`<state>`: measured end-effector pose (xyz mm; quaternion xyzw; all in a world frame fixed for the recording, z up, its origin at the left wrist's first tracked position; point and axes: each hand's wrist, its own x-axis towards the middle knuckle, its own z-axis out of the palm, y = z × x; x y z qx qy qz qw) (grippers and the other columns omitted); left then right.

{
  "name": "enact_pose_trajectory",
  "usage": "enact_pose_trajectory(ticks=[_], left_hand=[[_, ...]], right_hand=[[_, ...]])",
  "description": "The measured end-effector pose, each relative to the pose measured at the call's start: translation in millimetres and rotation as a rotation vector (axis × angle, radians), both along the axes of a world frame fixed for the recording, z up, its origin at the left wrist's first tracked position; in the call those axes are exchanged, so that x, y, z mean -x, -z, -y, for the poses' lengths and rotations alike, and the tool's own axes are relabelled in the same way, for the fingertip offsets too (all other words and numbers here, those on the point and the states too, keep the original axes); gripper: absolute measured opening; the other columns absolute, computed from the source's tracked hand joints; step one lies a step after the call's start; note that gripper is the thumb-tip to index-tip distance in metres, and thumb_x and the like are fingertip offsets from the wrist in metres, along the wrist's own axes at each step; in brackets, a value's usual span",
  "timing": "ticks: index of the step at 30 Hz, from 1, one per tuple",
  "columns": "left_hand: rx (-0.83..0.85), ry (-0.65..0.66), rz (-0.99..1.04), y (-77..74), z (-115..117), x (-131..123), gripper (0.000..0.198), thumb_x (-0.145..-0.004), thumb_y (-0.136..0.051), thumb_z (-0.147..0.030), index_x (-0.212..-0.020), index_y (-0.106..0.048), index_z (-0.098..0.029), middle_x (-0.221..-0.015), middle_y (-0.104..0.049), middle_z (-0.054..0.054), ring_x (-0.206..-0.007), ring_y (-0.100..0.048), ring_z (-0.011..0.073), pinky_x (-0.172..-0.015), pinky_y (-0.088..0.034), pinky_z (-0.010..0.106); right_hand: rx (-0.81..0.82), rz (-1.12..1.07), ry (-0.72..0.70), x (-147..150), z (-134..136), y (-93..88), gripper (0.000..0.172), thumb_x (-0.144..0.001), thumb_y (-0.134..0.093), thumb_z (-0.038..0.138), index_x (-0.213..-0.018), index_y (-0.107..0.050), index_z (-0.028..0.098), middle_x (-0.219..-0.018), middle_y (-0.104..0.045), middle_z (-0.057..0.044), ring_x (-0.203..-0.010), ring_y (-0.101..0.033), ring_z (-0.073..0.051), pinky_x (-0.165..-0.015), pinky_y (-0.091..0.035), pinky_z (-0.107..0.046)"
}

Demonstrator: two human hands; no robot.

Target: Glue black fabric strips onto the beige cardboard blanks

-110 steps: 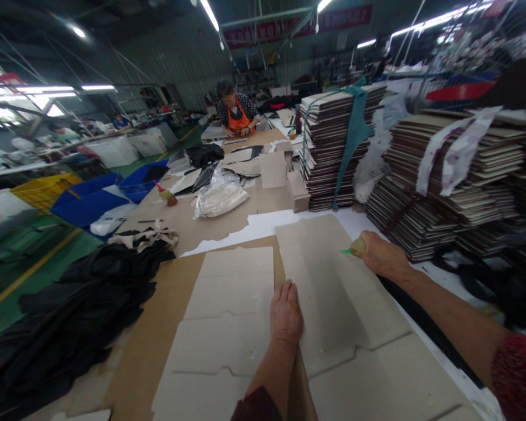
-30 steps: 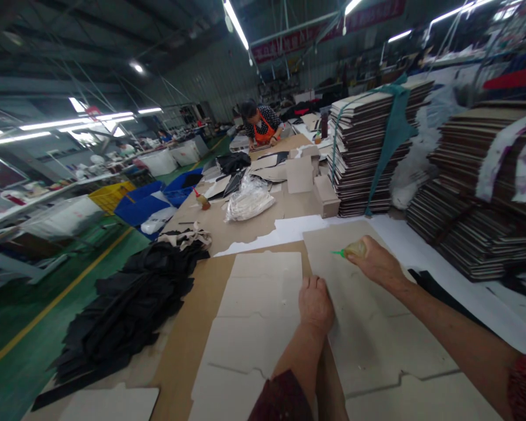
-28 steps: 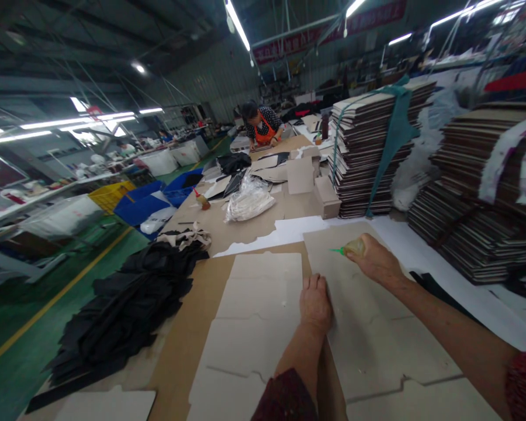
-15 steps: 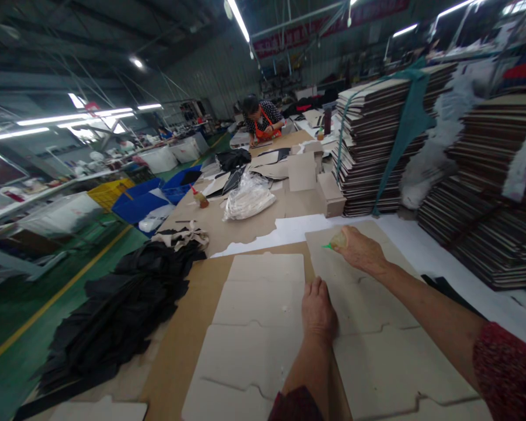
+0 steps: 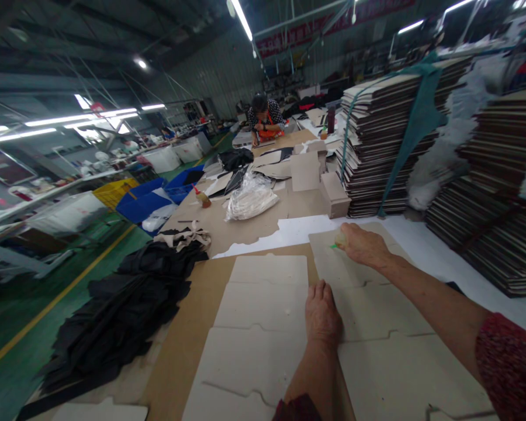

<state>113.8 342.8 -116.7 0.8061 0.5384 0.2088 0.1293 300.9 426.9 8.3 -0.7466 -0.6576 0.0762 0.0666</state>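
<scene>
My right hand (image 5: 364,245) is closed around a small squeeze bottle (image 5: 341,238) with a green nozzle, tilted down over the far part of the right-hand row of overlapping grey cardboard panels (image 5: 377,310). Most of the bottle is hidden by my fingers. My left hand (image 5: 323,313) lies palm down, fingers resting flat, at the gap between that row and the left-hand row of panels (image 5: 263,304). Both rows lie on a brown board (image 5: 175,345). Small marks dot some panels.
Black fabric pieces (image 5: 131,304) are heaped at the left. Beyond lie a plastic bag of pale pieces (image 5: 251,202) and a red-tipped bottle (image 5: 202,199). Tall panel stacks (image 5: 386,146) stand at the right. A co-worker (image 5: 266,120) leans over the table's far end.
My right hand has shifted slightly with the bottle, its nozzle still over the far right panel. My left hand stays between the rows. The view has moved a little; the co-worker's arm has changed position.
</scene>
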Motion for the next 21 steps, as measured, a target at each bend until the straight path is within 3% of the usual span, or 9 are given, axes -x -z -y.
enact_pose_trajectory(ticks=[9,14,18,21], left_hand=[[-0.001,0.002,-0.034,0.5,-1,-2,0.048,-0.089,-0.047,-0.004,-0.133,-0.063,-0.013,-0.143,-0.061,0.013,-0.130,-0.054,0.0291,-0.117,-0.045,0.043],[0.004,0.005,-0.052,2.1,-2,-1,0.049,-0.088,-0.048,-0.003,-0.134,-0.064,-0.012,-0.144,-0.061,0.013,-0.132,-0.054,0.0291,-0.117,-0.046,0.041],[-0.011,-0.010,-0.065,0.9,-1,-1,0.048,-0.090,-0.046,-0.003,-0.134,-0.064,-0.014,-0.143,-0.062,0.012,-0.133,-0.054,0.0281,-0.118,-0.045,0.042],[-0.026,-0.014,-0.079,0.2,-1,-1,0.047,-0.091,-0.044,-0.002,-0.132,-0.064,-0.013,-0.142,-0.062,0.013,-0.132,-0.055,0.0285,-0.117,-0.045,0.043]], right_hand=[[-0.009,-0.081,0.012,-6,0,7.2,0.033,-0.089,-0.064,0.047,-0.110,-0.056,0.022,-0.117,-0.069,-0.010,-0.101,-0.067,-0.029,-0.069,-0.040,-0.034],[-0.107,-0.167,0.147,-7,-4,16.4,0.033,-0.090,-0.061,0.047,-0.112,-0.056,0.023,-0.122,-0.067,-0.011,-0.098,-0.066,-0.026,-0.069,-0.040,-0.033],[-0.187,-0.251,0.364,-43,-2,16.0,0.046,-0.091,-0.054,0.057,-0.120,-0.051,0.021,-0.111,-0.070,-0.010,-0.093,-0.067,-0.025,-0.067,-0.043,-0.031],[-0.217,-0.257,0.451,-83,6,12.5,0.053,-0.090,-0.053,0.059,-0.125,-0.050,0.019,-0.110,-0.070,-0.012,-0.090,-0.067,-0.025,-0.066,-0.045,-0.031]])
